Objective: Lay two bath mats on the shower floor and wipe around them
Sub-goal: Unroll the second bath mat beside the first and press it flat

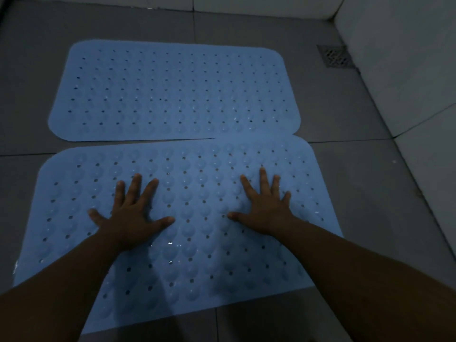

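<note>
Two light blue rubber bath mats with rows of small holes lie flat on the grey tiled shower floor. The far mat point(172, 92) lies further from me. The near mat point(197, 255) lies close to me, and its far right corner overlaps the far mat's near edge. My left hand point(130, 213) rests palm down on the near mat's left half, fingers spread. On the right half my right hand point(264, 208) lies flat the same way. Neither hand holds anything.
A square metal floor drain point(335, 56) sits at the far right next to the white tiled wall point(407, 70), which runs along the right side. Another wall closes off the far end. Bare grey floor tiles point(357, 181) surround the mats.
</note>
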